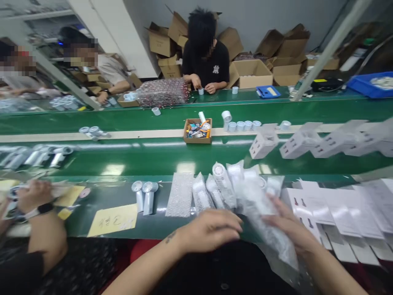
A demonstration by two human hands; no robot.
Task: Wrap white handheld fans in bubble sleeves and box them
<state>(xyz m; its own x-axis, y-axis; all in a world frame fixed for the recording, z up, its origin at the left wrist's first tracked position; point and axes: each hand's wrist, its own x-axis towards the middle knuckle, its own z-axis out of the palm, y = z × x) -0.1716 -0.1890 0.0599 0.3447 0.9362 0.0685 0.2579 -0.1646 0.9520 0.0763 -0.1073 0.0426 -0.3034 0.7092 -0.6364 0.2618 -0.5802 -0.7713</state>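
Observation:
My right hand (287, 223) grips a blurred, bubble-wrapped package (260, 209) that slants down toward my lap. Left of it, my left hand (211, 229) hovers palm down at the table's front edge, its fingers loosely apart and holding nothing visible. Just beyond my hands lie several handheld devices in bubble bags (224, 184). A flat bubble bag (180, 194) is to their left. Farther left, two unwrapped light-blue devices (149, 196) lie side by side near a yellow paper with writing (113, 220).
White boxes (334, 209) cover the right side; more open boxes (264, 141) stand behind. A small carton of parts (198, 137) sits mid-line. At left, a co-worker's hand (35, 196) works close by. Another person (205, 53) sits opposite.

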